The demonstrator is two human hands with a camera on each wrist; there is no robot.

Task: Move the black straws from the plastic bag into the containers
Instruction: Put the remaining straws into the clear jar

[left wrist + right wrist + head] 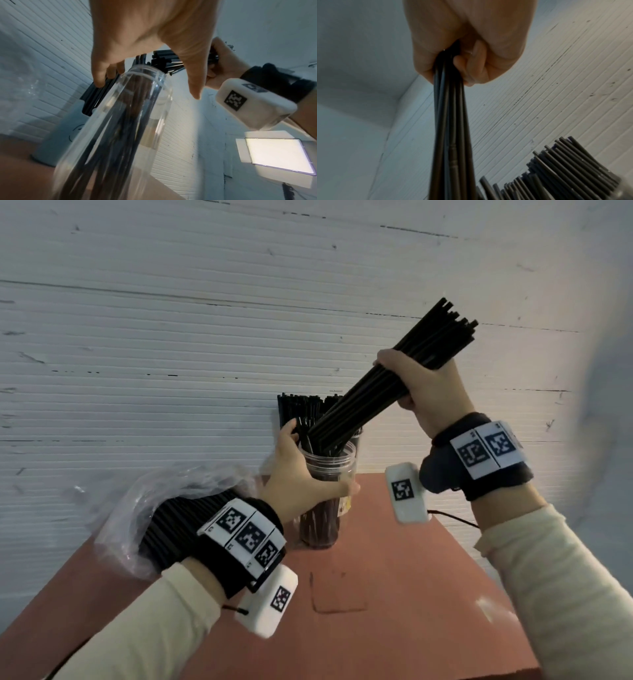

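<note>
Fingers, right: my right hand (426,392) is wrapped tight round a bundle of black straws (387,392), gripping near its middle; the wrist view shows the fingertips (471,65) curled fully over them.
Fingers, left: my left hand (301,477) holds the clear jar (325,494) near its neck, thumb across the front, fingers round the far side and touching straws that stand up past the rim.
Bundle: tilted, lower ends just at the jar mouth, upper ends fanned and uneven up to the right.
Jar: stands on the red-brown table (394,594), already part filled with straws.
Second container: behind the jar, packed with straws (301,405); looks full.
Plastic bag: lies on the table to the left (137,508), partly behind my left wrist, many black straws left in it.
Step, as I judge it: feeding the bundle into the jar; bag far from empty.
Risk, mouth: bundle comes in slanted and its ends are not level, so some may catch the rim or on straws already inside, then buckle or spill outside.
Risk, tip: jar is tall and narrow; a sideways push from the bundle could topple it if my left hand loosens.
Risk, grip: held mid-length, outer straws may slide loose once I ease off.
Risk, neighbour: the bundle passes close over the full container; a brush could pull straws out.
Unclear: how much room remains inside the jar.
</note>
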